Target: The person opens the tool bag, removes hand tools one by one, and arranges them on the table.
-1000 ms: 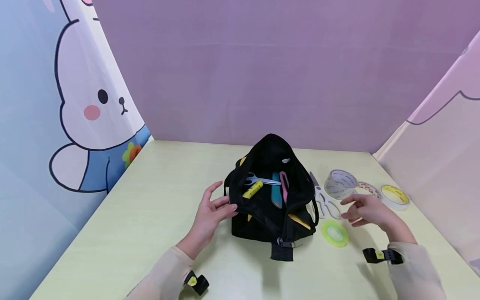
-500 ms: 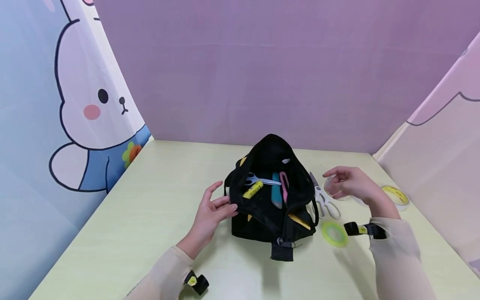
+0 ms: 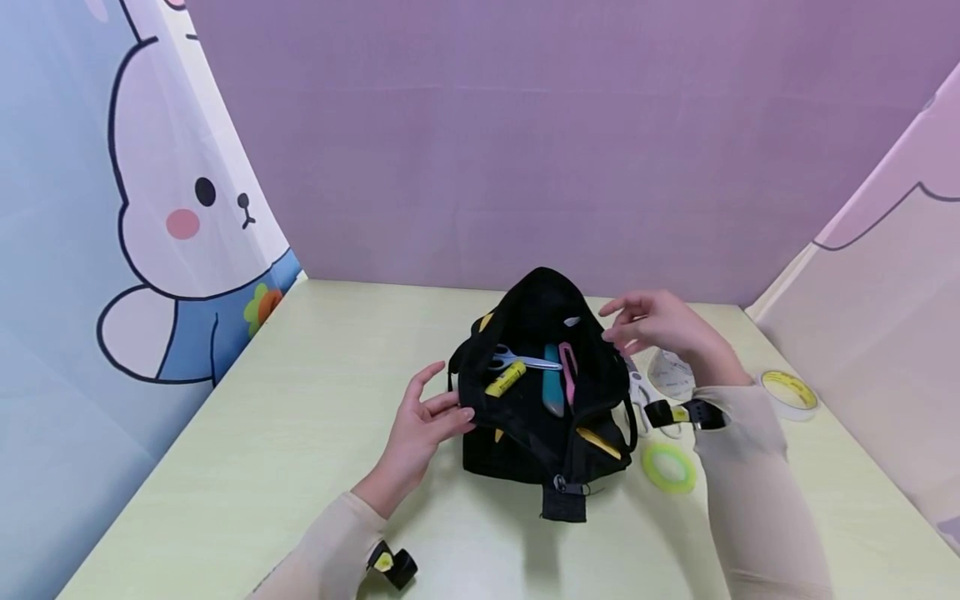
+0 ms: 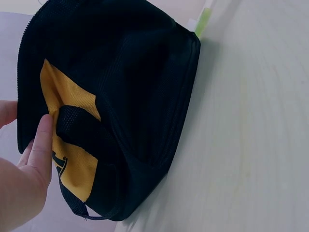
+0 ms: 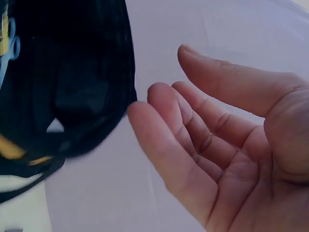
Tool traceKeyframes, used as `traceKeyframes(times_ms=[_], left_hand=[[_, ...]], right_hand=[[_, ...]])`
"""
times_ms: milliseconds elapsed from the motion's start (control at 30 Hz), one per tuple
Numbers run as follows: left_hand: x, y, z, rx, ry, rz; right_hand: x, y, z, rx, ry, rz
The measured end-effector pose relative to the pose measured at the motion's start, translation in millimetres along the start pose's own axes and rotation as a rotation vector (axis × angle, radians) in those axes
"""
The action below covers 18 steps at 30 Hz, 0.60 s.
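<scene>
A black backpack (image 3: 517, 454) with a yellow patch (image 4: 79, 174) stands unzipped on the table, its mouth facing me. Inside lie blue-handled scissors (image 3: 536, 363), a yellow stick (image 3: 505, 380), a teal utility knife (image 3: 552, 387) and a pink one (image 3: 567, 367). My left hand (image 3: 412, 442) pinches the left rim, thumb inside and fingers outside. My right hand (image 3: 667, 325) hovers at the upper right rim, fingers loosely bent, nothing in it. In the right wrist view its fingertips come close to the black cloth; whether they touch is unclear.
Right of the backpack lie white-handled scissors (image 3: 640, 387), partly covered by the right wrist's camera. Behind them is a clear tape roll (image 3: 671, 375). A green tape ring (image 3: 651, 467) lies nearer; a yellow-cored tape roll (image 3: 797, 410) sits farther right. A purple wall (image 3: 525, 167) closes the back.
My right hand has moved left and away from me, from beside the tape rolls, over the clear roll, to the backpack's upper right rim. The left hand and backpack stay put.
</scene>
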<state>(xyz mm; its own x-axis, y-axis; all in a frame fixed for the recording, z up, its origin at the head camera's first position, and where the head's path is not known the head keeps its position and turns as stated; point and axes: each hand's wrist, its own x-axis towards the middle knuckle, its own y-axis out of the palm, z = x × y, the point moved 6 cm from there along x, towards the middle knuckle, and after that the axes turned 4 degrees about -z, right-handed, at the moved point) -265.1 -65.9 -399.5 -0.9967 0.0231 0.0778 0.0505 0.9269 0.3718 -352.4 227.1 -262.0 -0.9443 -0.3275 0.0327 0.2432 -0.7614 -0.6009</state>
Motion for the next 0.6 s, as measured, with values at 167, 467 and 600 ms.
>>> traceKeyframes(times_ms=[167,467,600], left_hand=[[0.0,0.1,0.0,0.003,-0.002,0.003],[-1.3,-2.9,-1.7,0.014,-0.001,0.010],[-2.6,-3.8,-1.3,0.014,-0.006,0.013]], right_hand=[[18.6,11,17,-0.003,-0.015,0.029],[60.6,49,31,-0.099,0.046,0.156],[75.4,70,24,-0.113,0.103,0.216]])
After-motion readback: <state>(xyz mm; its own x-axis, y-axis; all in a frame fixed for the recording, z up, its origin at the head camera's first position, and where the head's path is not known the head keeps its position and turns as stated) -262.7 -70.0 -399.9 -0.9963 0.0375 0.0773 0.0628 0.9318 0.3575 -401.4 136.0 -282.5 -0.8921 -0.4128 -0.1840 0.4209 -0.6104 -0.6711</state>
